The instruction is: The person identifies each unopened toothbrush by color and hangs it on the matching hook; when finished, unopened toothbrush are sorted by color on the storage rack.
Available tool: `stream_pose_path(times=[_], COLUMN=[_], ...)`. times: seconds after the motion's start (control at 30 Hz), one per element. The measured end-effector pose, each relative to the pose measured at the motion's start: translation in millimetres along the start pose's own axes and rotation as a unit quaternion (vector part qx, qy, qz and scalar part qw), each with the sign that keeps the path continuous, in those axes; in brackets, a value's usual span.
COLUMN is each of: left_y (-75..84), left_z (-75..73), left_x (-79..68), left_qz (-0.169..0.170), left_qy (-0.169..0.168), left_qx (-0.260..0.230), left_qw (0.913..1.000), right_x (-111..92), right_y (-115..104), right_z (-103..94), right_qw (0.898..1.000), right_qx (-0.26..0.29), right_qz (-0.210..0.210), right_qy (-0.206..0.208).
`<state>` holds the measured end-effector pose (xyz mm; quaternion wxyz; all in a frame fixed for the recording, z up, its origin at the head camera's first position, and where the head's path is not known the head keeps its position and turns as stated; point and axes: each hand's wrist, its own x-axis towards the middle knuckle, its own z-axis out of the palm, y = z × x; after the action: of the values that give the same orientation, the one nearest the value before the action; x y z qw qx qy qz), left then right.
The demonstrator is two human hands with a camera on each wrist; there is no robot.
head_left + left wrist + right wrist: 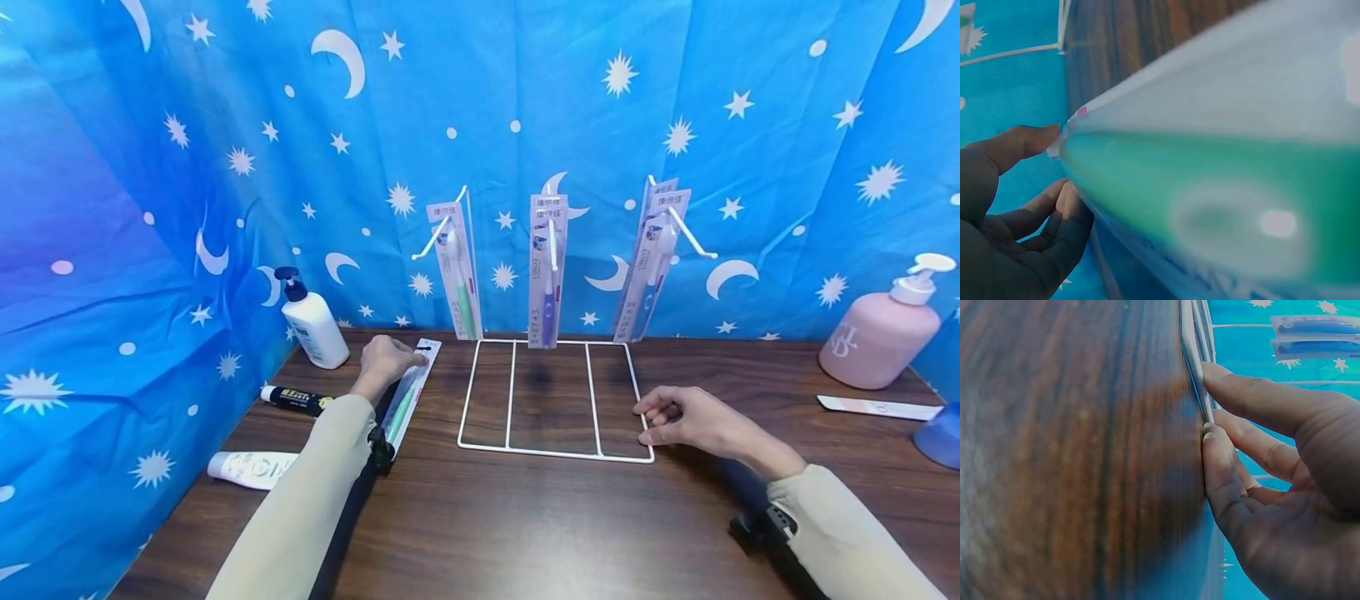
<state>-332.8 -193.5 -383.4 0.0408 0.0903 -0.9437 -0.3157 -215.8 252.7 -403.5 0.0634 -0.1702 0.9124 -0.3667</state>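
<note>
My left hand (386,362) pinches the upper end of a packaged green toothbrush (406,403), which slants over the table at the left. Close up in the left wrist view, the green handle in its clear pack (1229,194) fills much of the frame. At the other side, my right hand (690,419) pinches the right side wire of a white wire display rack (555,453). From the rack's hooks hang a green packaged toothbrush (461,283) on the left, purple packs (548,283) in the middle and blue packs (651,275) on the right.
Left of the rack are a white pump bottle (317,329), a black tube (292,399) and a white tube (251,469). A pink pump bottle (877,337), a flat pale packet (877,407) and a blue cup (941,437) stand or lie at right. A starry blue curtain (480,100) hangs behind.
</note>
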Motion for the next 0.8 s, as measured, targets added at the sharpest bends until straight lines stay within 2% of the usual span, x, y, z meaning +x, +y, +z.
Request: stream_pose_path(times=[0.17,0.33,0.43,0.53,0.63,0.8], left_y=[9.4,28.2,39.2,48.9,57.9,71.6], left_z=[-10.9,-31.6,-45.6,-60.1,-73.2,-91.1], left_x=[-10.4,-32.1,-47.2,-63.1,-79.0,-105.5], left_qz=[0.010,0.067,0.111,0.148,0.185,0.230], left_qy=[0.022,0.080,0.125,0.159,0.182,0.202], left_qx=[-0.069,-0.136,-0.172,-0.211,-0.241,-0.289], left_qw=[0.9973,0.9851,0.9709,0.9530,0.9352,0.9070], right_x=[0,0,0,1,1,0], right_y=[1,1,1,0,-1,0], right_z=[0.3,-0.7,-1.0,-1.1,-1.1,-0.6], right_qw=[1.000,1.000,1.000,1.000,1.000,1.000], right_qx=[0.003,0.004,0.004,0.002,0.002,0.001], right_qz=[0.003,0.003,-0.001,0.002,0.013,0.008], right_qy=[-0.003,-0.003,-0.001,-0.003,-0.003,-0.004])
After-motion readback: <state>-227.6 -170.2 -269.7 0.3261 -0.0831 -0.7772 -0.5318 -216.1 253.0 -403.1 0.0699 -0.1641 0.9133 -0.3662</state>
